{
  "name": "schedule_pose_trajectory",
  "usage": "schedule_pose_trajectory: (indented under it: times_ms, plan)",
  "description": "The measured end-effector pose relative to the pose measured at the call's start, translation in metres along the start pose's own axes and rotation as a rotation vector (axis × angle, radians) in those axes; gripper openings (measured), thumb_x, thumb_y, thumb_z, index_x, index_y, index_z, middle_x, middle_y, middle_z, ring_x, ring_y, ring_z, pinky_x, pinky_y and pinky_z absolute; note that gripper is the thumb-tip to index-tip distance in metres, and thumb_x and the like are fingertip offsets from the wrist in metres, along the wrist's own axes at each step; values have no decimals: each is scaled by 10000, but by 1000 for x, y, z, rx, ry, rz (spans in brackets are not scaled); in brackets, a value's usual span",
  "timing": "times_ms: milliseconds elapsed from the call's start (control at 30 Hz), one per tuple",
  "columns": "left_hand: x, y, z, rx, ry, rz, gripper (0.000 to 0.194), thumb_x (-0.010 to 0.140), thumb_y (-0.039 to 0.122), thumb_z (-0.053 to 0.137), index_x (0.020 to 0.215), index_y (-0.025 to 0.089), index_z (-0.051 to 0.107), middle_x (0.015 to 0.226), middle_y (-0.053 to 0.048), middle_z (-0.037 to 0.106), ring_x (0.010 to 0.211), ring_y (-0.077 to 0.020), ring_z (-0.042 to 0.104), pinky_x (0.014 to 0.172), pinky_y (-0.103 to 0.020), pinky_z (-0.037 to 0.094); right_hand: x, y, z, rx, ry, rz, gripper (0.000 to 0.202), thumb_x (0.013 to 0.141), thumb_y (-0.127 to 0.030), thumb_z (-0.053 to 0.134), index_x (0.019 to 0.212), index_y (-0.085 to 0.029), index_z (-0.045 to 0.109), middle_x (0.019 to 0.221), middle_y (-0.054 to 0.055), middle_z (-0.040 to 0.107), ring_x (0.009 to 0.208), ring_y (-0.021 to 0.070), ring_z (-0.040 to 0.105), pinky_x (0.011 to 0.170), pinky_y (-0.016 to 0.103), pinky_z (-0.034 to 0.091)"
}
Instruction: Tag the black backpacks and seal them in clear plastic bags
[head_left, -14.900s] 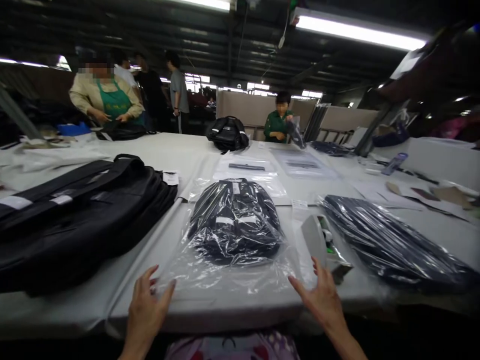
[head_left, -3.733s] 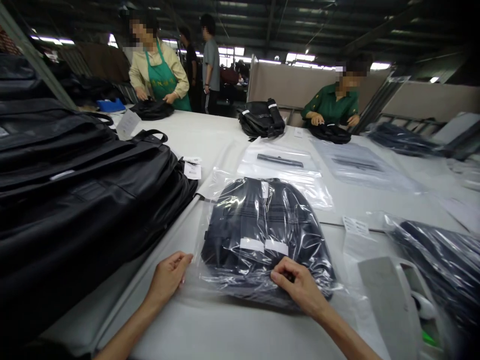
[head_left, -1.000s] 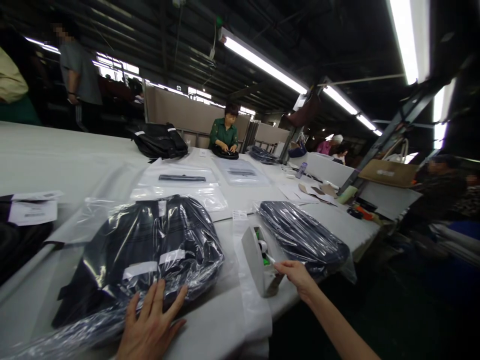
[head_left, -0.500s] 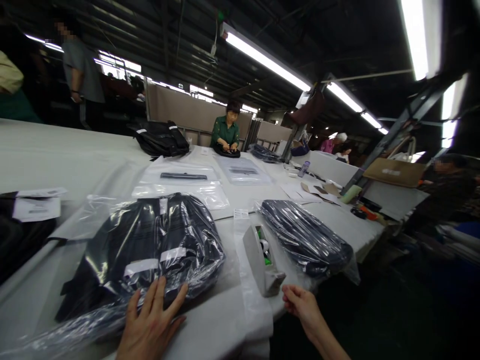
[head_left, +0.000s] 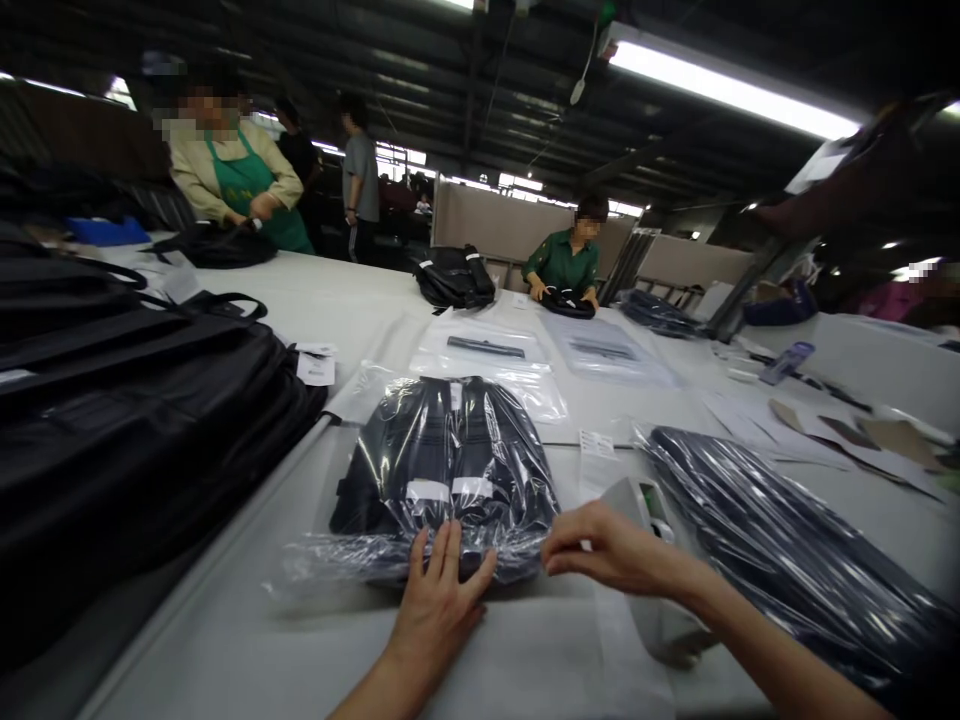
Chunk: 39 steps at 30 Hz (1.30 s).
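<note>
A black backpack in a clear plastic bag [head_left: 457,450] lies flat on the white table in front of me. My left hand [head_left: 442,590] rests on its near edge, fingers stretched and spread over the folded plastic. At the bag's right near corner is my right hand [head_left: 607,545], thumb and fingers pinched together; whatever is between them is too small to make out. Behind that wrist stands a grey tape dispenser [head_left: 626,495], partly covered by my forearm. A strip of small labels [head_left: 596,445] lies beyond it.
Black bags [head_left: 150,400] are heaped at the left. Another plastic-wrapped dark bag [head_left: 780,540] lies at the right. Flat plastic bags [head_left: 487,375] spread ahead. Across the table, a person in a green apron [head_left: 247,190] and a person in a green shirt [head_left: 562,262] handle black bags.
My right hand has moved left from the tape dispenser's front to the bagged backpack's corner. The view has swung left, bringing the heap of black bags in. My left hand stays on the plastic.
</note>
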<state>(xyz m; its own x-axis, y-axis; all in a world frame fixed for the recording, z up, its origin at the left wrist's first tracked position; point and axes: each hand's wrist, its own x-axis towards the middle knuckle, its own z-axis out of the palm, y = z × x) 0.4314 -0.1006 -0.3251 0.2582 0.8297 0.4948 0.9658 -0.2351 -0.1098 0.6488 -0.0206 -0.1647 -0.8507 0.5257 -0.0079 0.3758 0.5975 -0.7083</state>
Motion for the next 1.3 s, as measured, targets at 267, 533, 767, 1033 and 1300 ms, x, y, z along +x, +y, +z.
schedule_pose_trajectory:
  times_ms: [267,533,767,1033,1300]
  plan:
    - [-2,0,7,35,73,13,585,795,538,576,1321,378,376,1288,-167,496,1224,-316,439,1028,-533,219,108,5,-1,-315,-510,-129,236,734,-55,579,820,-207,738,704,-22,704,645,119,601,614,193,399]
    - [-3,2,7,17,81,-4,545,834,513,541,1329,372,363,1290,-181,491,1226,-319,437,1041,-524,195,121,14,-1,-487,-582,-82,265,683,-20,608,761,-235,743,637,-37,695,584,107,580,558,197,366]
    - [-5,2,5,9,45,5,538,850,492,526,1340,347,356,1284,-179,501,1246,-321,414,1056,-527,174,147,28,23,-575,-632,-141,127,705,-115,653,764,-186,741,588,-1,675,502,117,522,493,222,339]
    - [-4,1,3,6,13,9,566,826,499,557,1335,347,362,1260,-177,520,1229,-331,431,1055,-526,165,160,39,37,-827,-457,-103,217,650,-389,736,684,-177,701,588,52,650,565,176,584,520,247,345]
    - [-3,-1,3,-7,-2,21,548,848,489,527,1347,360,339,1319,-188,458,1255,-328,398,1052,-519,162,135,55,4,-310,27,127,333,756,-516,623,735,-186,580,576,-14,558,535,128,517,510,233,334]
